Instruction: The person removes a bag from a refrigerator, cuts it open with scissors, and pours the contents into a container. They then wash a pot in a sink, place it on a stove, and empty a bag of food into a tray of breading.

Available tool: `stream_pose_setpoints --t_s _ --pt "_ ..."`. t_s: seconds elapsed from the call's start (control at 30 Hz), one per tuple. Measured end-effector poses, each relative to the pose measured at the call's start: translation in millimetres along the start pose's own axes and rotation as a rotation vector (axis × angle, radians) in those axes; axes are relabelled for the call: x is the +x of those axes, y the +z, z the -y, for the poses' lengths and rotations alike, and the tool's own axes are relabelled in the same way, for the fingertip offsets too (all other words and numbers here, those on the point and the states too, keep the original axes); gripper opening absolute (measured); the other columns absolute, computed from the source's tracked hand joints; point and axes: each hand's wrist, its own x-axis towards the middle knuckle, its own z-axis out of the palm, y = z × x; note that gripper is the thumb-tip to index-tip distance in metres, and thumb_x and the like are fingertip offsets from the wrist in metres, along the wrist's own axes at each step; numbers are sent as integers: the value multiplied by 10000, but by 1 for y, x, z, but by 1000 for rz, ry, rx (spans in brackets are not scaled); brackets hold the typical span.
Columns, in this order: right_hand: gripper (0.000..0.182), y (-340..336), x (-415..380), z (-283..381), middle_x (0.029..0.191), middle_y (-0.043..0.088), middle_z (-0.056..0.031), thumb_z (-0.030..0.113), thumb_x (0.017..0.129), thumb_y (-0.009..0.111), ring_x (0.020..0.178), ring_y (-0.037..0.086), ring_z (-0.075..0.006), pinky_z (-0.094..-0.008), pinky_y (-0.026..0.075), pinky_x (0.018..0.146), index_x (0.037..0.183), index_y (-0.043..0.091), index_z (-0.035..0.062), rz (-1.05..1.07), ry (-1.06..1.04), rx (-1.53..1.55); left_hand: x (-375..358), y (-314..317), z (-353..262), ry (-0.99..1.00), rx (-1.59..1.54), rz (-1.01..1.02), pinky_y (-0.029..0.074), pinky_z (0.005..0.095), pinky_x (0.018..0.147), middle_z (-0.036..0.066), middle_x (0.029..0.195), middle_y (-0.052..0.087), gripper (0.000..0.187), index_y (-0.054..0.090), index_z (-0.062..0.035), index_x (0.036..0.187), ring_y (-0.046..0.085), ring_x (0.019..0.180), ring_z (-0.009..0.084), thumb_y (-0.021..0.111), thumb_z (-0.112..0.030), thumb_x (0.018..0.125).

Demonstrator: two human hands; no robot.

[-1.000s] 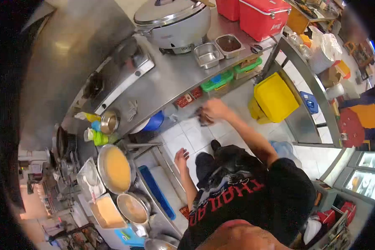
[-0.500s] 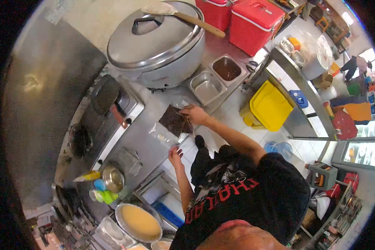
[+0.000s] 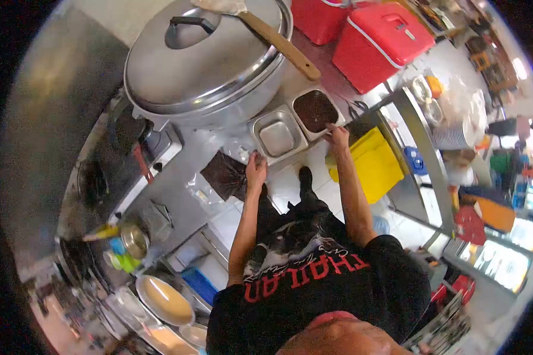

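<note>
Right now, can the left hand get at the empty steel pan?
Likely yes. The left hand is just off the near side of the steel pan, which is uncovered with nothing visible between. The right hand is at the neighboring filled pan, so it seems out of the way.

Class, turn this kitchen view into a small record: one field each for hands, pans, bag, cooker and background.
Left hand: near the dark bag; contact unclear
Right hand: at the filled pan's rim; grip unclear
Pans: empty pan beside filled pan
Filled pan's contents: dark
Bag: lying on the steel counter
Cooker: lidded, wooden-handled paddle on top
Background: red coolers, yellow bin
</note>
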Motion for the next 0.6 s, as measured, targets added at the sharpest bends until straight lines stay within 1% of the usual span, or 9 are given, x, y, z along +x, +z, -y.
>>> stream_pose_setpoints --t_s 0.1,0.13,0.23,0.3,0.37,0.43,0.47,0.53,0.6 --pt "126 -14 16 0 792 601 -56 93 780 681 648 589 -172 -336 557 590 822 613 -4 -21 5 -70 19 20 -8 34 38 -107 469 325 651 124 864 664 290 603 -27 1119 617 722 180 582 -209 894" --pt "125 -12 12 9 753 600 -47 98 768 692 612 576 -158 -319 533 532 811 610 13 -57 25 -75 24 28 -6 51 49 -135 471 331 654 130 848 665 285 608 -17 1099 619 715 185 581 -208 890" --pt "129 -38 -3 31 748 599 -48 106 759 691 598 572 -152 -307 497 480 816 610 23 27 -85 -30 14 53 -36 112 277 -149 474 345 671 161 827 666 273 623 4 1044 631 717 239 593 -209 874" --pt "141 -48 -21 75 775 605 -52 113 753 691 638 582 -153 -296 478 488 837 619 25 -27 35 -187 33 81 -13 195 215 -203 481 370 682 190 830 667 292 630 10 1038 642 729 295 603 -221 862" --pt "136 -87 -10 83 821 621 -51 110 781 666 714 599 -168 -315 530 563 885 635 27 37 -68 -202 40 110 -7 320 228 -312 484 381 675 196 825 669 299 629 6 1053 644 723 315 604 -220 859" --pt "95 -106 -26 113 825 633 -48 77 801 657 667 598 -166 -311 534 555 883 636 34 53 -65 -172 48 128 -4 167 330 -274 490 374 688 196 831 669 309 631 1 1070 651 741 299 596 -227 865" --pt "105 -88 -56 146 777 629 -38 77 792 672 604 589 -155 -317 533 546 881 634 38 59 -77 -235 43 134 -14 153 266 -237 493 363 696 187 846 675 314 631 0 1077 653 759 279 598 -231 867" --pt "121 -93 -75 163 725 621 -27 94 785 687 546 574 -133 -279 516 516 884 636 46 10 -73 -342 32 139 -45 133 135 -153 497 340 714 168 878 686 325 632 -4 1090 657 796 240 603 -241 870" --pt "138 -85 -104 179 727 626 -30 101 788 686 547 580 -124 -259 512 511 904 639 42 20 -93 -372 33 129 -25 -17 -60 -90 497 328 709 133 898 692 308 642 -11 1085 651 829 197 622 -225 863"
